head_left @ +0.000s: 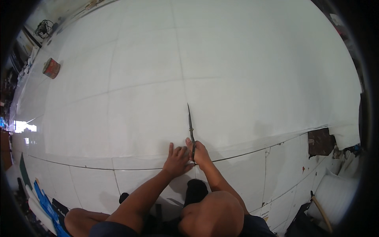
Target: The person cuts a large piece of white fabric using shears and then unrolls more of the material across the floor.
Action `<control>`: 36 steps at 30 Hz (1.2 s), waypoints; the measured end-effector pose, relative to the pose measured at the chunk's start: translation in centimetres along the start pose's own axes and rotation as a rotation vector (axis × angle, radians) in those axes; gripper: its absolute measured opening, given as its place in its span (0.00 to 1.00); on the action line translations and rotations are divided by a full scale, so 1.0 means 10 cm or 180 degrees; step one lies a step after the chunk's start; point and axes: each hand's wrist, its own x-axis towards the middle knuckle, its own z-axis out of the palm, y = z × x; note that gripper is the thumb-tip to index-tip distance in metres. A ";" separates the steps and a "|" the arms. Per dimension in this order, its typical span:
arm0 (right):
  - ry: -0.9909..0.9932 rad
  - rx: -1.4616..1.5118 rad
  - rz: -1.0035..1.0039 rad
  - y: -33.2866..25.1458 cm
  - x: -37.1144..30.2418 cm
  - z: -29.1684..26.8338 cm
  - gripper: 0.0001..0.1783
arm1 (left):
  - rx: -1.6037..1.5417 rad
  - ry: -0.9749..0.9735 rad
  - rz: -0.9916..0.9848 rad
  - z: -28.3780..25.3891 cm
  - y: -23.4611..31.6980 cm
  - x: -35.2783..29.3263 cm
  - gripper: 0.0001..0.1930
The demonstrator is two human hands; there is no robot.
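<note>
A thin, pale, see-through sheet (146, 114) is spread widely over white floor tiles (140, 181), and the tile joints show through it. At its near edge, my right hand (200, 153) is closed around the handles of a dark pair of scissors (190, 124). The blades look closed and point away from me over the sheet. Just left of the scissors, my left hand (176, 160) lies with fingers spread on the sheet's near edge, its thumb toward the handles. Exactly how the fingers sit in the scissor loops is hidden.
A red tin (51, 68) stands at the far left. Coiled black cable (43, 28) lies beyond it. On the right are a dark brown square piece (320, 142), a white roll (335, 193) and a curved wooden handle (321, 211). Blue material (45, 199) lies near left.
</note>
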 end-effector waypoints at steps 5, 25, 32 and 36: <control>0.0212 -0.0257 -0.0351 0.13 0.16 0.04 0.30 | -0.0007 -0.0103 -0.0029 0.00 -0.02 -0.02 0.26; -0.0115 0.0178 -0.0117 -0.85 0.94 0.11 0.31 | -0.0092 0.0189 0.0010 -0.03 0.00 -0.02 0.34; 0.0138 -0.0155 -0.0360 -0.89 1.16 0.11 0.33 | -0.0097 -0.0080 -0.0052 -0.08 0.04 0.03 0.33; -0.0026 -0.0222 -0.0221 -1.03 1.30 0.11 0.36 | -0.0089 -0.0027 -0.0044 -0.06 0.02 0.01 0.33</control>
